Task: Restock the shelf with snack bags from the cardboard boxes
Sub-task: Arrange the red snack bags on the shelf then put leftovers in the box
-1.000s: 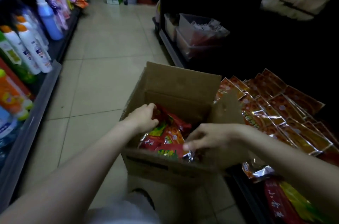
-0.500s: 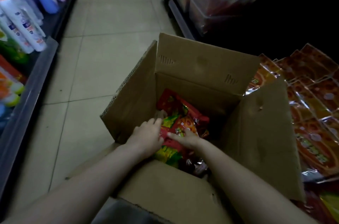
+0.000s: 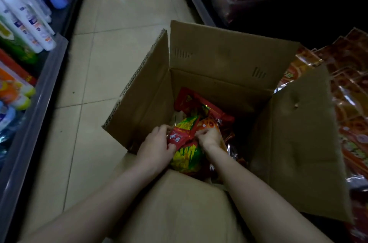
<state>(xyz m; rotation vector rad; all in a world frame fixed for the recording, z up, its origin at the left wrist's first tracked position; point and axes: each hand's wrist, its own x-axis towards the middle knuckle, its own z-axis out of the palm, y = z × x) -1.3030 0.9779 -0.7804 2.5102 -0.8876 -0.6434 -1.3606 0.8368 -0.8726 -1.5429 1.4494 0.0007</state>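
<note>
In the head view an open cardboard box (image 3: 229,59) stands on the tiled floor (image 3: 119,23) of a narrow aisle, with its four flaps raised. The left flap and the far flap stand almost upright, and the right flap leans outward over the snack shelf (image 3: 350,103), so the opening between them is tight. On the left a grey shelf edge (image 3: 35,107) runs along the aisle, and a strip of floor lies between it and the box.

Both hands are inside the box. The left hand (image 3: 155,149) curls its fingers around the near edge of a red snack bag (image 3: 179,137), and the right hand (image 3: 209,137) pinches the same bag at its right side. Other snack bags (image 3: 187,157) lie under it in a loose heap; their printing is too blurred to read. The bottom of the box is hidden.

The red bag lies nearly flat, with its long axis going from the left hand to the right hand. The upper right of the picture is very dark. Bottles (image 3: 25,21) on the left shelf are cut off by the frame.
</note>
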